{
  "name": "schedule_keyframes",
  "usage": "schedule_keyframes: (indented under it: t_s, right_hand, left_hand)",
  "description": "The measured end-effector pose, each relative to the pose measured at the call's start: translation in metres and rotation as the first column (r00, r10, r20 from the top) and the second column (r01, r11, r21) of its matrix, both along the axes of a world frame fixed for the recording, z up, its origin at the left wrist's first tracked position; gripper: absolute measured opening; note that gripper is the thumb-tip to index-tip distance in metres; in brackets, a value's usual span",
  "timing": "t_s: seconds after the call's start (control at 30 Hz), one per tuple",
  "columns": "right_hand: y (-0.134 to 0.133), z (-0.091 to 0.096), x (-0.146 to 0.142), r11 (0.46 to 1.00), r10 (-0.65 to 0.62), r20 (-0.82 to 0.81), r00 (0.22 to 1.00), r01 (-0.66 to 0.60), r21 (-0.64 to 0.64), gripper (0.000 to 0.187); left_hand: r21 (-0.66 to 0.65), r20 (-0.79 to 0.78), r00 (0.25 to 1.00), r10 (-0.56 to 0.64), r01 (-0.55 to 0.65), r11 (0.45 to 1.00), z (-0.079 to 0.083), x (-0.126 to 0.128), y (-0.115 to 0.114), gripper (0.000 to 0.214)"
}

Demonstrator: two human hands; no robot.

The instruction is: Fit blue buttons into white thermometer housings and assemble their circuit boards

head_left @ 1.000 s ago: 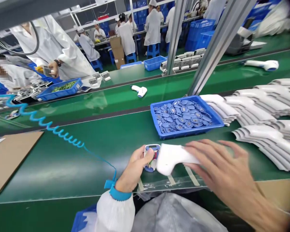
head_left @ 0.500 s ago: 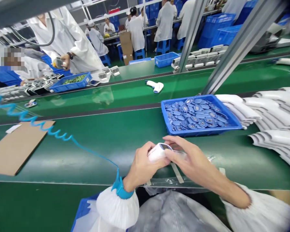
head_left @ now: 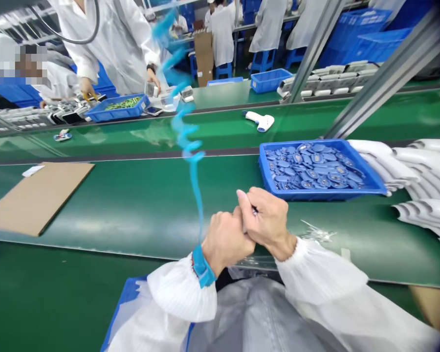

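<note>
Left hand [head_left: 227, 239] and right hand [head_left: 266, 219] closed up, knuckles touching, just in front of the blue tray [head_left: 322, 195] of blue parts [head_left: 315, 166]; both grips shut, anything held hidden inside, can't tell what; coiled blue cord [head_left: 192, 181] rises from blue wrist strap [head_left: 202, 266].

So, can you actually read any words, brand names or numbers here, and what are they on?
Nothing here can be read clearly.
The blue oval parts in the blue tray: markings show, but too small to read.
The white slip on the cardboard sheet: too small to read.
The white pistol-shaped device: no legible text.
</note>
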State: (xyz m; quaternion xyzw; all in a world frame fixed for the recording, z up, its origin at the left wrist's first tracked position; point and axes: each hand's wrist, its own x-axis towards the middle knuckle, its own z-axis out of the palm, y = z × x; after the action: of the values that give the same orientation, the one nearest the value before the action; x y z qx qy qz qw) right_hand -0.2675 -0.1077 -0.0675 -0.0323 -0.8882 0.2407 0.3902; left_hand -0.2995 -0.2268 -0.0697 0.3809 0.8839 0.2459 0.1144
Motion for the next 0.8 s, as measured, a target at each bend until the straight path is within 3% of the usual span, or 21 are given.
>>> schedule_keyframes:
  t_s: [0.13,0.3,0.4,0.53,0.6,0.7,0.8]
  right_hand:
    - [0.003,0.004,0.003,1.000,-0.023,0.013,1.000,0.023,0.012,0.047]
    - [0.005,0.007,0.006,0.996,0.041,0.002,0.999,-0.042,0.075,0.049]
    - [0.007,0.008,0.004,1.000,0.020,-0.062,0.998,-0.020,0.001,0.052]
    - [0.014,0.012,0.008,0.982,-0.121,-0.031,0.992,0.115,-0.152,0.052]
    - [0.016,0.011,0.011,0.983,-0.101,0.031,0.994,0.104,-0.152,0.049]
    - [0.014,0.007,0.010,0.991,-0.046,0.095,0.994,0.057,-0.122,0.049]
    - [0.010,0.004,0.008,0.984,-0.092,0.101,0.991,0.106,-0.142,0.054]
  left_hand:
    - [0.066,0.045,0.999,0.000,-0.003,0.998,0.002,0.002,0.003,0.027]
    - [0.094,0.094,0.995,-0.037,0.029,0.995,-0.003,0.010,0.006,0.024]
    - [0.108,0.068,0.998,-0.013,0.006,0.994,0.000,0.007,0.007,0.024]
    - [0.317,0.368,0.929,-0.040,-0.085,0.945,0.002,0.001,0.004,0.028]
    - [0.348,0.445,0.895,-0.023,-0.150,0.925,0.000,0.001,0.002,0.029]
    - [0.329,0.340,0.940,0.010,-0.129,0.936,-0.008,0.007,0.005,0.023]
    - [0.260,0.147,0.987,0.071,-0.108,0.960,-0.014,0.017,0.015,0.027]
